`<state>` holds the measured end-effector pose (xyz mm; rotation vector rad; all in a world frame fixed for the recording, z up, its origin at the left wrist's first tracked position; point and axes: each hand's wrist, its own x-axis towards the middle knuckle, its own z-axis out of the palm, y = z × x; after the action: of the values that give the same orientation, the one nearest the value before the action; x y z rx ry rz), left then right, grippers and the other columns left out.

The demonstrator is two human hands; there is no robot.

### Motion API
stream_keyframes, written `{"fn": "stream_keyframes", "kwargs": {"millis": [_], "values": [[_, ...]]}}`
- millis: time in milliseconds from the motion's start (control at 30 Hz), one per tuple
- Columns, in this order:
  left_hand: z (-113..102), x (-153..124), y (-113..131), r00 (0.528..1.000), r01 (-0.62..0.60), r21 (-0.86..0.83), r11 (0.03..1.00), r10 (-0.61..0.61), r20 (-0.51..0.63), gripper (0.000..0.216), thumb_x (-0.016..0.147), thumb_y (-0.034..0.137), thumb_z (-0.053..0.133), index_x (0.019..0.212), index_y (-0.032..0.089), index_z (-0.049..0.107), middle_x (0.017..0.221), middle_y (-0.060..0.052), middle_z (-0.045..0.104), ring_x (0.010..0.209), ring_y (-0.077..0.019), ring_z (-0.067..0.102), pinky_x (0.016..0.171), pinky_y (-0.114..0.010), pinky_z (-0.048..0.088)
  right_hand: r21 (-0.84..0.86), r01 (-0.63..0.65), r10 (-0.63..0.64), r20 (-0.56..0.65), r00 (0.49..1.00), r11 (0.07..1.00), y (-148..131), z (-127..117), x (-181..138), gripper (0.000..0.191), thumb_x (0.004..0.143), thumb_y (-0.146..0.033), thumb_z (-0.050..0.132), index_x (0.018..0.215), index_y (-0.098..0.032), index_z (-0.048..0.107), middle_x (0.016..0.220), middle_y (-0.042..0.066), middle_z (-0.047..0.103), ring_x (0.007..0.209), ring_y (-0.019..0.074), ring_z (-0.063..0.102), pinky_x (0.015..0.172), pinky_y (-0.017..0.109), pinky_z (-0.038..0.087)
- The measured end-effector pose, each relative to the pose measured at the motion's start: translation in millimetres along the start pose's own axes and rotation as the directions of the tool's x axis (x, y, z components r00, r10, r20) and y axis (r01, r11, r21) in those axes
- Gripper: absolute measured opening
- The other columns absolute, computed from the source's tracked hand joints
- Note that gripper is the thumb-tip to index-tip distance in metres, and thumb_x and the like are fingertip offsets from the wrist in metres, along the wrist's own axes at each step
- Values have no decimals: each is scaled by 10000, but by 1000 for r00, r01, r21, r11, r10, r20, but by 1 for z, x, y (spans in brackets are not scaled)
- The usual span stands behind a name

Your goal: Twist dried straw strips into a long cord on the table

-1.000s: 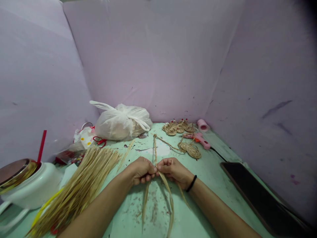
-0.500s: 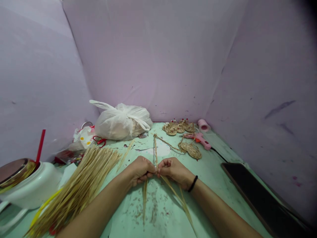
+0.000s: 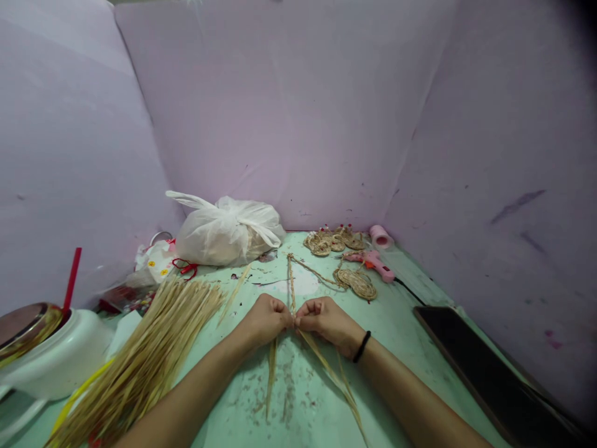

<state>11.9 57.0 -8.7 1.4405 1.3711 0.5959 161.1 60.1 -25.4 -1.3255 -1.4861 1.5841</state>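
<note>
Both hands meet at the near end of a thin straw braid [image 3: 292, 287] in the middle of the table. My left hand [image 3: 267, 318] pinches the braid's end from the left, and a loose strand [image 3: 271, 373] hangs below it. My right hand [image 3: 326, 320], with a black band on the wrist, pinches right beside it; loose straw strands [image 3: 333, 376] trail from under its fingers toward me. Away from me the braid runs up, bends sharply, and slants right to an oval coil of braid [image 3: 357, 283] lying flat. Fingertips hide the exact crossing of the strands.
Left lie a large bundle of dry straw strips [image 3: 153, 354], a white pot [image 3: 69, 354] and a tied white plastic bag [image 3: 231, 233]. At the back right are several coiled braid pieces [image 3: 331, 241], a pink roll [image 3: 381, 237] and a pink glue gun [image 3: 377, 264]. A black phone-like slab [image 3: 485, 367] lies right.
The view has shifted slightly. Both hands stay at the braid's end, with small finger movements; the left fingers are drawn up a little and the trailing strands have moved slightly.
</note>
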Motion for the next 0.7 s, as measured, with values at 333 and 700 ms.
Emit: {"fn": "stream_keyframes", "kwargs": {"millis": [333,700], "values": [[11,-1,-2,998,46,-9,999,-47,-37,172,504,129,476,386,161,355,342,68,228,358,-33,171,389,-224,86,-192,-152,139,-83,987,969,-15,-6,-10,134,531,-131,554,414,-151,490,329,-62,372,314,34,255,325,193,158],[0,-10,13,989,147,-206,967,-147,17,169,486,140,497,409,162,348,317,75,291,296,-17,170,327,-189,78,-516,63,-174,-170,970,854,-21,29,-22,109,529,-89,469,463,-133,544,410,-32,446,416,61,384,398,183,232]]}}
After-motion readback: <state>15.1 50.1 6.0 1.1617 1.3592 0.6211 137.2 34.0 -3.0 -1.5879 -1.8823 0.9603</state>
